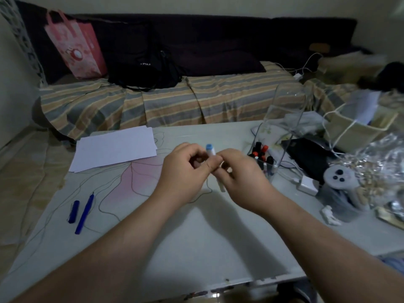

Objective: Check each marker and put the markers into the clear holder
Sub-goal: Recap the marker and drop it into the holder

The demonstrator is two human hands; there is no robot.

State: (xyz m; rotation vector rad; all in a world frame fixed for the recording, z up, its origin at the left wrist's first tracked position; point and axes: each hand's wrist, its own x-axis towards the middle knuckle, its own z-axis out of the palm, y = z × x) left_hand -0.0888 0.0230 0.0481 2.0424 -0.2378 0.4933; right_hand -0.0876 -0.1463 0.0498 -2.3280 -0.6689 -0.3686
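One white marker with a light-blue cap, held upright-tilted above the bench between both hands. Left hand curled round its upper barrel in a pinching grip; right hand grasping the lower part, white end poking out below. Just right of the hands, clear holder with several red- and black-capped markers standing inside. Farther left, white paper sheets; near the left edge, blue pen beside its separate blue cap.
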